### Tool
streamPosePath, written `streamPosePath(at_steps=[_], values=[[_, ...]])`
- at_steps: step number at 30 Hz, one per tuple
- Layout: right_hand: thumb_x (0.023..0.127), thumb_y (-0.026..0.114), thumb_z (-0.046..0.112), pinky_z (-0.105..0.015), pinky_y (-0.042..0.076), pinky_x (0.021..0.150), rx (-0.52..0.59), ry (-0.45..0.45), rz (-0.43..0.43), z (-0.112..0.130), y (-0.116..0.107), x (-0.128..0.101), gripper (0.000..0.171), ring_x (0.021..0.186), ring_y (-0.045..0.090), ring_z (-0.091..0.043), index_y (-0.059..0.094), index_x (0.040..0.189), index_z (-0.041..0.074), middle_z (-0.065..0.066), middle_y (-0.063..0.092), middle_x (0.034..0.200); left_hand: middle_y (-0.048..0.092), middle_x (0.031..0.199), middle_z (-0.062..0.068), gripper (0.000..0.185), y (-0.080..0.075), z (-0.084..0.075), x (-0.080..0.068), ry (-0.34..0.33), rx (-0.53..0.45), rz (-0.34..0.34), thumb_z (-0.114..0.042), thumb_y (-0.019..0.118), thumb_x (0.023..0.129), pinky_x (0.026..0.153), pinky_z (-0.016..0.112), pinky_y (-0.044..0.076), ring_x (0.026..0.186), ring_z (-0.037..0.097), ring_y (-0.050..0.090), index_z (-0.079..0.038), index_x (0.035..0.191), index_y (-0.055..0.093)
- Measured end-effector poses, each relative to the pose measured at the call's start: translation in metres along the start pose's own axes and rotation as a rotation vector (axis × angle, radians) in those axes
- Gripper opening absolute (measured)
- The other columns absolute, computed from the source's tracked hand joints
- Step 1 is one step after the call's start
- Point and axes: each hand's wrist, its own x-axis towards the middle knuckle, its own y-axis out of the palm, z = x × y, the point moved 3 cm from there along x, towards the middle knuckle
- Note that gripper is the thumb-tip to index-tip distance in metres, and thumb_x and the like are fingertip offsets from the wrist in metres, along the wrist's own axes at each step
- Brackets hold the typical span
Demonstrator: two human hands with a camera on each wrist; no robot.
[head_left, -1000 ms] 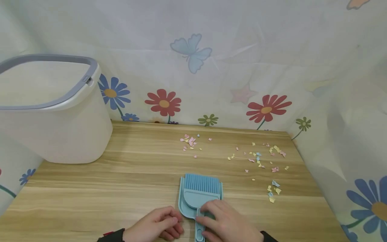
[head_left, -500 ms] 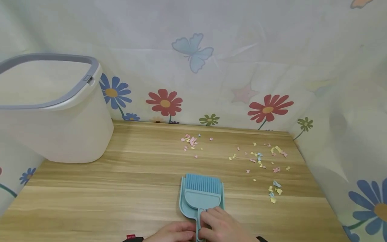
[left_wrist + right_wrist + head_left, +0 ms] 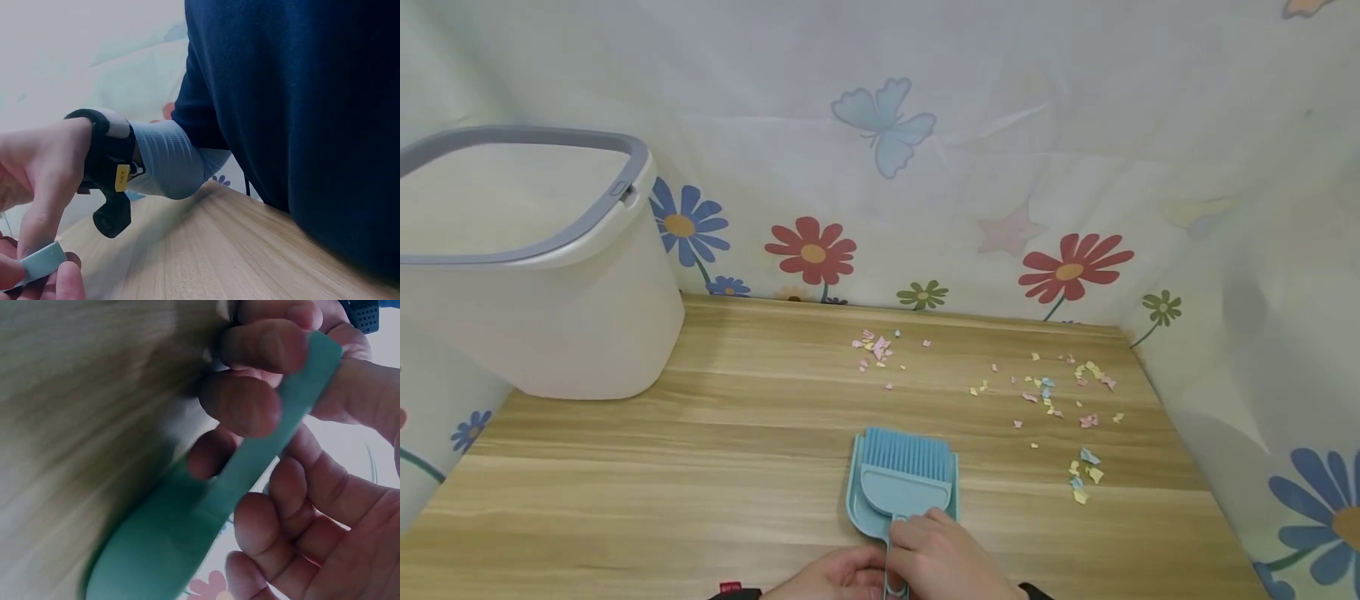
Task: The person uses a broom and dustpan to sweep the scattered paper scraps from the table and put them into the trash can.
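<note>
A blue hand brush (image 3: 904,492), bristles pointing away from me, lies nested in a light blue dustpan (image 3: 854,502) at the front middle of the table. My left hand (image 3: 838,575) holds the dustpan's handle from the left and below. In the left wrist view its thumb and fingers close round the light blue handle end (image 3: 42,261). My right hand (image 3: 943,557) lies over the handles from the right, fingers curled on the brush handle. The right wrist view shows fingers of both hands around the handle (image 3: 269,440). The hands hide most of both handles.
Small pink, yellow and blue paper scraps (image 3: 880,347) lie at the back middle, and more scraps (image 3: 1048,396) spread over the right side. A large white bin (image 3: 602,333) with a grey rim stands at the back left. A flowered curtain (image 3: 760,150) hangs behind the table.
My left hand has moved right and closer to me, from beside the dustpan to its handle. My right hand has shifted slightly down along the handle. Brush and dustpan stay nested.
</note>
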Motion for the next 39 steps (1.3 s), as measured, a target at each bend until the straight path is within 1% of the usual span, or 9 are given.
streamPosePath(at_steps=[3, 6, 9, 12, 18, 27, 33, 36, 39], values=[[0.086, 0.077, 0.032, -0.011, 0.024, 0.065, 0.006, -0.002, -0.031, 0.001, 0.002, 0.002, 0.023, 0.067, 0.028, 0.009, 0.061, 0.07, 0.027, 0.02, 0.034, 0.073, 0.065, 0.137, 0.005, 0.056, 0.0, 0.001, 0.0, 0.021, 0.005, -0.013, -0.018, 0.054, 0.107, 0.096, 0.02, 0.053, 0.116, 0.005, 0.064, 0.014, 0.15, 0.035], [0.085, 0.077, 0.028, -0.01, 0.024, 0.065, 0.02, -0.007, -0.049, 0.001, 0.005, 0.002, 0.023, 0.067, 0.027, 0.009, 0.061, 0.07, 0.026, 0.02, 0.034, 0.073, 0.066, 0.136, 0.007, 0.055, 0.0, 0.003, -0.001, 0.021, -0.005, -0.037, -0.018, 0.055, 0.107, 0.095, 0.021, 0.053, 0.115, 0.006, 0.065, 0.012, 0.149, 0.038], [0.083, 0.078, 0.025, -0.01, 0.023, 0.064, 0.027, -0.016, -0.07, 0.002, 0.006, 0.003, 0.023, 0.067, 0.026, 0.01, 0.06, 0.069, 0.026, 0.02, 0.035, 0.072, 0.068, 0.132, 0.004, 0.053, 0.001, 0.003, -0.002, 0.021, -0.013, -0.049, -0.016, 0.055, 0.106, 0.093, 0.02, 0.054, 0.114, 0.006, 0.065, 0.01, 0.149, 0.039], [0.082, 0.078, 0.024, -0.009, 0.023, 0.063, 0.028, -0.018, -0.076, 0.002, 0.007, 0.004, 0.022, 0.067, 0.026, 0.009, 0.06, 0.069, 0.025, 0.019, 0.036, 0.072, 0.068, 0.128, 0.0, 0.053, 0.002, 0.002, -0.002, 0.029, -0.015, -0.04, -0.014, 0.054, 0.106, 0.092, 0.02, 0.054, 0.113, 0.005, 0.065, 0.011, 0.149, 0.037], [0.086, 0.076, 0.028, -0.009, 0.025, 0.064, 0.072, 0.004, -0.039, 0.0, 0.008, 0.005, 0.021, 0.068, 0.029, 0.01, 0.061, 0.072, 0.026, 0.02, 0.035, 0.074, 0.068, 0.13, -0.001, 0.056, 0.005, -0.001, -0.005, 0.035, -0.038, -0.013, -0.014, 0.053, 0.106, 0.095, 0.02, 0.053, 0.115, 0.005, 0.065, 0.012, 0.151, 0.034], [0.078, 0.08, 0.024, -0.007, 0.021, 0.063, 0.044, -0.018, -0.118, 0.002, 0.01, 0.005, 0.024, 0.068, 0.027, 0.01, 0.058, 0.068, 0.025, 0.02, 0.036, 0.074, 0.068, 0.128, -0.005, 0.056, 0.005, -0.001, -0.004, 0.053, -0.054, 0.004, -0.013, 0.054, 0.105, 0.095, 0.02, 0.053, 0.115, 0.004, 0.065, 0.011, 0.152, 0.033], [0.08, 0.079, 0.027, -0.006, 0.02, 0.063, 0.02, -0.024, -0.118, 0.004, 0.012, 0.004, 0.024, 0.069, 0.027, 0.009, 0.057, 0.07, 0.025, 0.019, 0.037, 0.076, 0.067, 0.13, -0.003, 0.057, 0.003, 0.0, -0.004, 0.065, -0.029, -0.001, -0.013, 0.053, 0.106, 0.096, 0.021, 0.053, 0.116, 0.004, 0.064, 0.012, 0.152, 0.032], [0.079, 0.079, 0.026, -0.004, 0.02, 0.065, 0.014, -0.031, -0.152, 0.004, 0.012, 0.003, 0.023, 0.071, 0.028, 0.009, 0.057, 0.072, 0.025, 0.018, 0.037, 0.077, 0.067, 0.129, -0.003, 0.057, 0.003, 0.0, -0.003, 0.07, -0.03, 0.006, -0.013, 0.053, 0.106, 0.096, 0.021, 0.053, 0.116, 0.004, 0.064, 0.013, 0.152, 0.031], [0.075, 0.08, 0.017, -0.002, 0.021, 0.067, 0.031, -0.047, -0.225, 0.003, 0.008, 0.002, 0.025, 0.072, 0.029, 0.008, 0.056, 0.075, 0.024, 0.017, 0.038, 0.077, 0.067, 0.127, -0.005, 0.056, 0.003, 0.0, -0.004, 0.07, -0.048, 0.022, -0.013, 0.052, 0.106, 0.097, 0.02, 0.053, 0.116, 0.003, 0.064, 0.012, 0.152, 0.031]])
